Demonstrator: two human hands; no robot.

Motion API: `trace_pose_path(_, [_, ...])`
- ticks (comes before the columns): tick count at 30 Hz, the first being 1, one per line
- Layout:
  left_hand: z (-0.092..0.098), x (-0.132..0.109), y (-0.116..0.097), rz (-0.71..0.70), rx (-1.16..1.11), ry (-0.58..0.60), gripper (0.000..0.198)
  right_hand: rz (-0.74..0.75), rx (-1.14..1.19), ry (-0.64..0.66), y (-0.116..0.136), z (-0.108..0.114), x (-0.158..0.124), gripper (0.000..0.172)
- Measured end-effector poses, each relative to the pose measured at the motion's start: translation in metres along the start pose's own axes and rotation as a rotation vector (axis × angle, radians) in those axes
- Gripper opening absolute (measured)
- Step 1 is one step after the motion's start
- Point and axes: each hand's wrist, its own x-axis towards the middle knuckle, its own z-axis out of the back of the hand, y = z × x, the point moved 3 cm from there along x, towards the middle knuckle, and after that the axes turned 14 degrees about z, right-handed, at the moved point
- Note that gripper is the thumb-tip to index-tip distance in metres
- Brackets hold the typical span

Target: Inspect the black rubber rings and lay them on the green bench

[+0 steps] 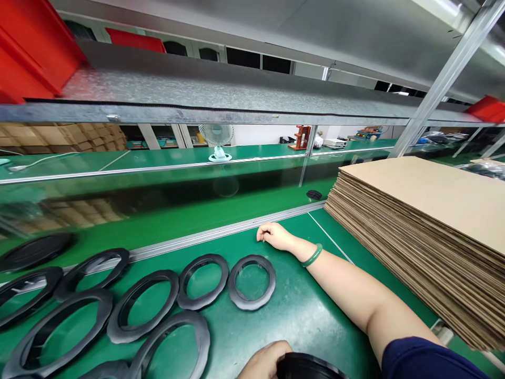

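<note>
My right hand [274, 235] rests loosely curled on the green counter [307, 316]; left hand [265, 361] grips a black ring [305, 367] at the frame's bottom edge

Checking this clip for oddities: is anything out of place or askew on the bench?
One thing: a lone black part lies on the belt, apart from the black rings laid out on the bench. The cardboard stack looks even.

No legible text or labels.
</note>
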Motion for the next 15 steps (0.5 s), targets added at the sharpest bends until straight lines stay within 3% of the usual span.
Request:
trace_pose_path(8, [-0.0002, -0.0039, -0.007, -0.029, 0.09, -0.001, 0.023, 0.009, -0.002, -0.002, -0.0014, -0.0006, 0.0003, 0.037])
trace_pose_path(15, [-0.003, 0.0036, -0.0024, 0.051, 0.02, -0.05, 0.033, 0.017, -0.001, -0.001, -0.0026, -0.0006, -0.0005, 0.037])
